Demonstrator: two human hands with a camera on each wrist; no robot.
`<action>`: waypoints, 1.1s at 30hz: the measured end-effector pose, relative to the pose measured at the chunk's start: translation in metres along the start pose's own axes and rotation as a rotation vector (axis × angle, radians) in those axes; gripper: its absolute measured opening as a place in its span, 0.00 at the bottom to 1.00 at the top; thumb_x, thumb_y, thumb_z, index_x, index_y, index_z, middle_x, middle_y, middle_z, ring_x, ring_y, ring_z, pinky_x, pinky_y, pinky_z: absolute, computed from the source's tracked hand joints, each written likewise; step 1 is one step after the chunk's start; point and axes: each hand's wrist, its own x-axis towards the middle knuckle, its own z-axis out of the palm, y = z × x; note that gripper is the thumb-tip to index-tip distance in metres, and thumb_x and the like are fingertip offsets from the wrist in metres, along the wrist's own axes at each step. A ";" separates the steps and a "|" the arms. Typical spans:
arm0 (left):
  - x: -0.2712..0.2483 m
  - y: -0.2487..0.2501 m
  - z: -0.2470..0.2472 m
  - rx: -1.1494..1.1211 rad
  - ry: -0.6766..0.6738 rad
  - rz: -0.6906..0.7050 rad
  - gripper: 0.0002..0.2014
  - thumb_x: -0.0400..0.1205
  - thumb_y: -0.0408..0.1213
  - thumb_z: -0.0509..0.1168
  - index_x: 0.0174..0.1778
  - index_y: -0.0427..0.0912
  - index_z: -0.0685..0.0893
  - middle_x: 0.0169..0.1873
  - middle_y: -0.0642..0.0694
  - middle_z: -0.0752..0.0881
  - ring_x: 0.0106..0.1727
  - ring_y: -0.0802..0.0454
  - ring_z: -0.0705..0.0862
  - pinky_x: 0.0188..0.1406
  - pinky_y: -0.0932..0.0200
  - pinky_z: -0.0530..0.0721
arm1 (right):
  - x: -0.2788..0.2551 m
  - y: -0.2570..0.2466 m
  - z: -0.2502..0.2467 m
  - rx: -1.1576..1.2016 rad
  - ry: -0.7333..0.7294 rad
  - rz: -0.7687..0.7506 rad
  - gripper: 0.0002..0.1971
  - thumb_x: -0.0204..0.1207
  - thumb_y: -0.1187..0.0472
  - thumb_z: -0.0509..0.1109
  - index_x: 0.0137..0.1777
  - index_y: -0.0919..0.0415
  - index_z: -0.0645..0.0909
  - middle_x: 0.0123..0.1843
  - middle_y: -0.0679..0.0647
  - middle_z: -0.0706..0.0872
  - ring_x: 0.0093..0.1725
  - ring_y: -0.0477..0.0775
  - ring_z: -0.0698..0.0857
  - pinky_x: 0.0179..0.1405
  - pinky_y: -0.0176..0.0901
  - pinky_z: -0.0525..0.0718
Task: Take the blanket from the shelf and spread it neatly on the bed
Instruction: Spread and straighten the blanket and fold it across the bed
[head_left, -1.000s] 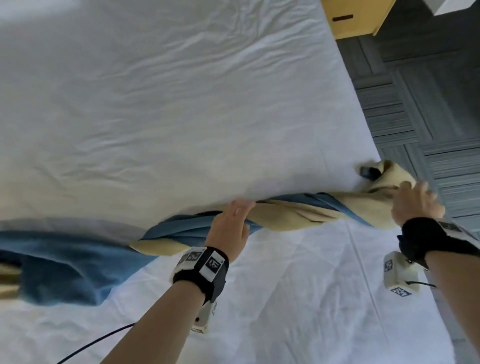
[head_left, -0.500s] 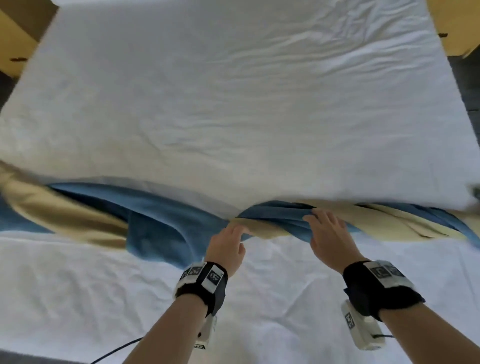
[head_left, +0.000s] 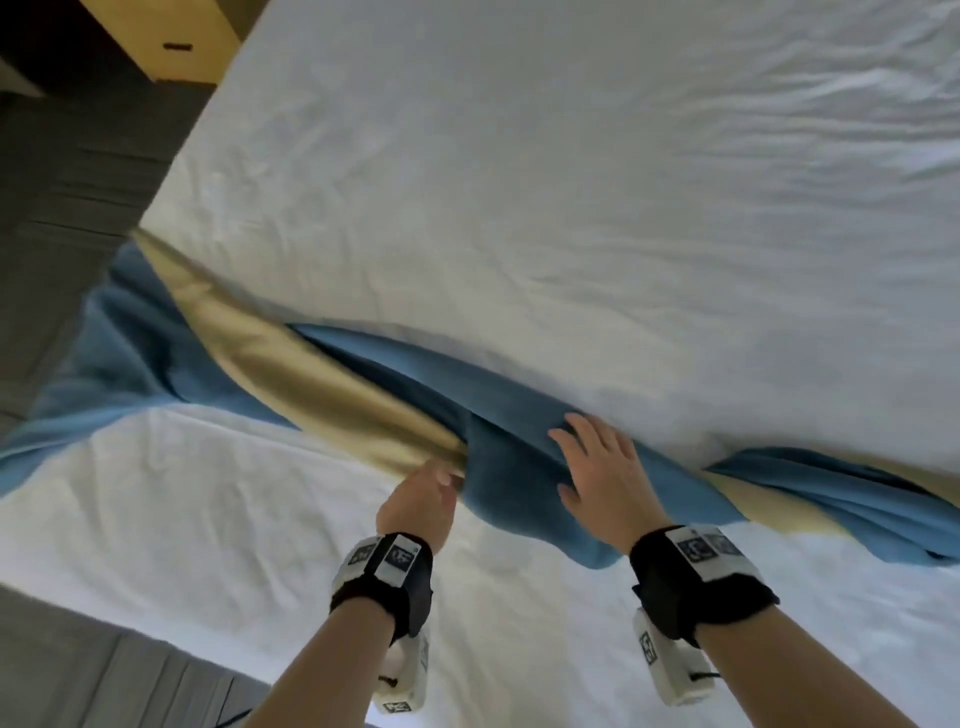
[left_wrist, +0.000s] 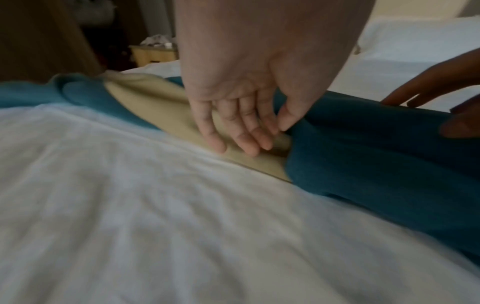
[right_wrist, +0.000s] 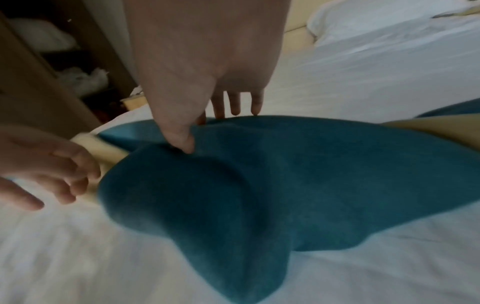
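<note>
A blue and cream blanket (head_left: 509, 441) lies as a twisted band across the white bed (head_left: 571, 208), its left end hanging over the bed's side. My left hand (head_left: 441, 475) touches the cream strip where it meets a blue fold; in the left wrist view its fingers (left_wrist: 249, 144) are nearly straight on the cream cloth (left_wrist: 161, 98). My right hand (head_left: 582, 457) rests spread on the blue fold just to the right. Seen from the right wrist, its thumb (right_wrist: 184, 142) presses the blue cloth (right_wrist: 259, 185) and the fingers reach over the ridge.
A wooden nightstand (head_left: 171, 36) stands past the bed's far left corner on grey carpet (head_left: 67, 182). The bed's near edge (head_left: 156, 613) runs at lower left. Another white bed (left_wrist: 415, 45) and a dark shelf unit (right_wrist: 39, 72) holding white bundles show behind.
My right hand left the blanket's right end and came to the middle beside my left hand. The view swung left, and the blue fold under my hands now lies wider.
</note>
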 end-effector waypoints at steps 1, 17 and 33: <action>0.004 -0.007 -0.001 -0.026 -0.003 -0.078 0.14 0.84 0.46 0.55 0.63 0.46 0.73 0.59 0.47 0.84 0.59 0.44 0.82 0.58 0.48 0.80 | 0.005 -0.010 0.005 -0.026 -0.021 -0.039 0.32 0.75 0.52 0.66 0.78 0.56 0.63 0.81 0.56 0.63 0.81 0.60 0.60 0.77 0.57 0.62; 0.021 0.017 -0.005 -1.330 0.159 -0.240 0.10 0.79 0.30 0.59 0.43 0.51 0.80 0.39 0.50 0.85 0.42 0.52 0.84 0.31 0.63 0.85 | 0.022 -0.060 0.031 0.157 -0.062 -0.119 0.46 0.68 0.41 0.70 0.81 0.56 0.51 0.78 0.51 0.67 0.76 0.56 0.66 0.76 0.56 0.64; -0.003 -0.014 0.018 -1.100 -0.067 -0.314 0.10 0.83 0.28 0.54 0.56 0.40 0.78 0.48 0.40 0.84 0.49 0.48 0.84 0.38 0.58 0.79 | 0.073 -0.026 -0.037 0.795 -0.234 0.261 0.12 0.71 0.72 0.56 0.29 0.58 0.66 0.28 0.54 0.70 0.33 0.53 0.72 0.33 0.42 0.68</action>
